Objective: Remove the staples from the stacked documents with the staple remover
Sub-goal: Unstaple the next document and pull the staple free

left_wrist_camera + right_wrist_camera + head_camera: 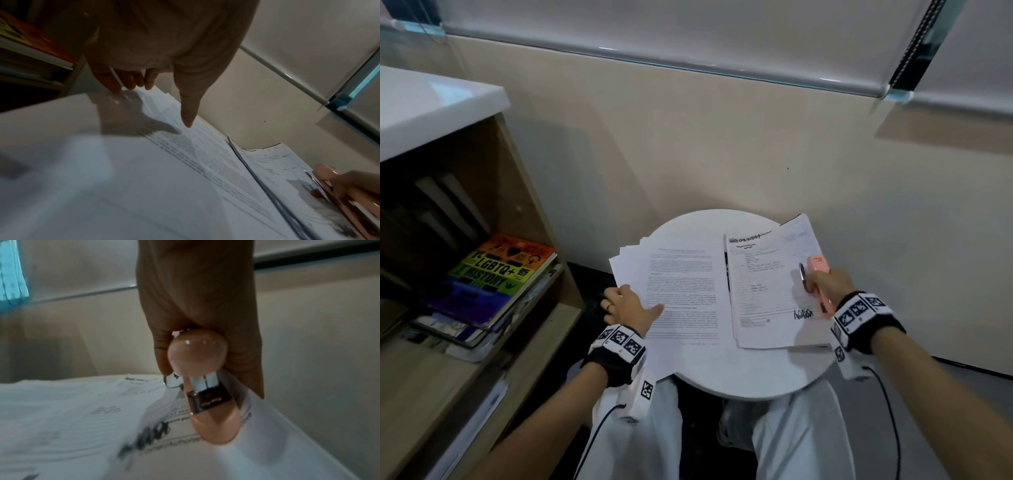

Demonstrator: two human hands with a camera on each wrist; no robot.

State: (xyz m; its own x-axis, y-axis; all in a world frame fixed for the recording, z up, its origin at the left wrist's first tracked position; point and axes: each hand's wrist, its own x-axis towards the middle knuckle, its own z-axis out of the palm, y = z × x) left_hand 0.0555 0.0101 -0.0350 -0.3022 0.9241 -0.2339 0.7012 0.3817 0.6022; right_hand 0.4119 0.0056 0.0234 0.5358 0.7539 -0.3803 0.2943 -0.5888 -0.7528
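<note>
Two piles of printed paper lie on a small round white table [750, 370]. The left stack [681, 291] is fanned at its far corner; my left hand [625, 305] rests on its near left edge, fingers fairly straight, thumb [188, 110] pointing onto the text. The right stack [770, 284] carries a form with a scribbled signature. My right hand [825, 284] grips a pink stapler-like staple remover [820, 274] above that stack's right edge. In the right wrist view the pink tool [205, 386] shows its metal end over the signed sheet [82, 418].
A wooden shelf unit [493, 212] with a white top stands to the left, holding a rainbow-covered book [496, 274] and other books. A beige wall [722, 144] is right behind the table. My knees in white trousers [640, 431] sit under the table's near edge.
</note>
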